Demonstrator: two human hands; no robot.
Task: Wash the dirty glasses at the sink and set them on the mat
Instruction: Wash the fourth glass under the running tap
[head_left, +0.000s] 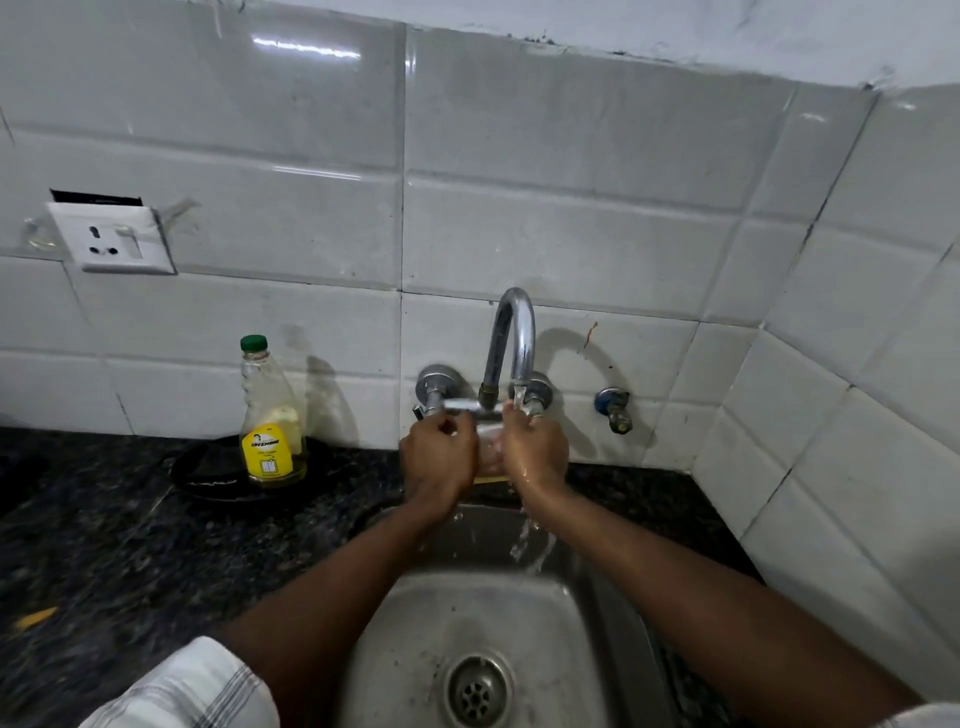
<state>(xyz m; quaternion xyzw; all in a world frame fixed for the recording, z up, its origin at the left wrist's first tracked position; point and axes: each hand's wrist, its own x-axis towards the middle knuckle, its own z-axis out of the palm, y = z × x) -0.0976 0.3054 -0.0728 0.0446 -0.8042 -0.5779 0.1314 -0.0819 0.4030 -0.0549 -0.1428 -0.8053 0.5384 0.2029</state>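
Both my hands are raised under the chrome tap (511, 343) at the back of the steel sink (415, 644). Between them I hold a clear glass (489, 449), mostly hidden by my fingers. My left hand (439, 460) grips its left side. On the glass's right side is my right hand (535, 452), wet, directly below the spout. Water runs from the tap over my right hand and splashes down into the sink. No mat is in view.
A bottle of yellow dish liquid (272, 421) with a green cap stands on a black plate (208, 475) on the dark granite counter (93, 545), left of the sink. A wall socket (111, 239) sits higher up. A small blue valve (615, 408) juts out right of the tap.
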